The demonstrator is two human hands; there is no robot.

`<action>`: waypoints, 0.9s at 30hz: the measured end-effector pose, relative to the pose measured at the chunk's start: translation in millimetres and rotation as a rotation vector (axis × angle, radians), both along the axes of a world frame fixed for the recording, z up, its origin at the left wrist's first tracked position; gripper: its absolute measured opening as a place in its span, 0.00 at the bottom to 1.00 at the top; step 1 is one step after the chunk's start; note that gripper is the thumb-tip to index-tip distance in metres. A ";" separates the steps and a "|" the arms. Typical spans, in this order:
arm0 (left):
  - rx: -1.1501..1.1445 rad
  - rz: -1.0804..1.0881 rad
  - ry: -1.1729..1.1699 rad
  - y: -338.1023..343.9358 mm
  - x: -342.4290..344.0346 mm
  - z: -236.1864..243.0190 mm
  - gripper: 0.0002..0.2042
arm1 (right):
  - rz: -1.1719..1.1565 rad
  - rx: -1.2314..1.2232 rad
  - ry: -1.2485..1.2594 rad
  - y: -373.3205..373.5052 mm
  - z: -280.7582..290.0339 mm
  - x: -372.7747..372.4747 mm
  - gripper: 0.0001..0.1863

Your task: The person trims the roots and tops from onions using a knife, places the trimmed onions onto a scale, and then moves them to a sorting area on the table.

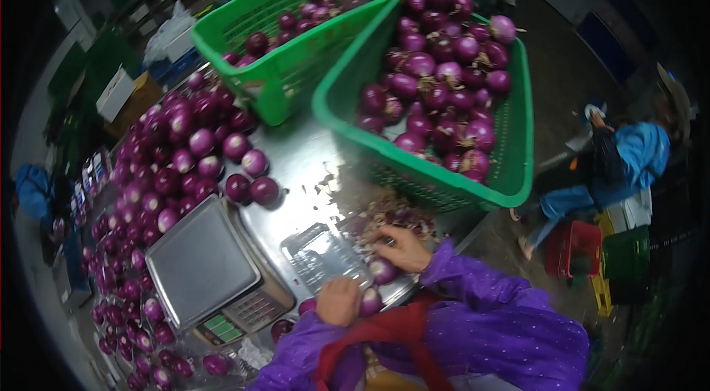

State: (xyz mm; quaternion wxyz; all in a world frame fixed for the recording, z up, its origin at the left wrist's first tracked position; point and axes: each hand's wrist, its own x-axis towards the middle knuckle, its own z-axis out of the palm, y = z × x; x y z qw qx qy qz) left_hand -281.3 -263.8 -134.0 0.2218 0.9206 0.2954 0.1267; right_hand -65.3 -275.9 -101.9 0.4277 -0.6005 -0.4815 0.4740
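At the lower centre of the frame, the left hand (339, 301) is just beside a red onion (370, 302); whether its fingers grip anything cannot be told. Slightly up and right, the right hand (405, 249) curls above a second red onion (382, 270), near loose onion skins (396, 212), its grip likewise unclear. A clear plastic tray (316, 249) lies left of centre, beside a digital scale (205, 261).

No legible writing or numbers, markings on the keypad (257, 309) of the silver scale (203, 261) too small to read, its greenish display panels (222, 329) unreadable
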 end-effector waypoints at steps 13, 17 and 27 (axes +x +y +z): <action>-0.047 0.133 -0.029 -8.3 0.1 32.4 0.09 | 0.077 0.011 0.106 -24.2 -16.5 20.1 0.13; 0.043 0.119 -0.109 -7.6 -8.9 48.0 0.05 | 0.139 -0.070 0.104 -20.5 -17.7 17.8 0.14; 0.280 0.747 -0.299 36.5 -74.5 127.1 0.02 | 0.097 -0.137 0.104 -18.3 -1.7 20.3 0.14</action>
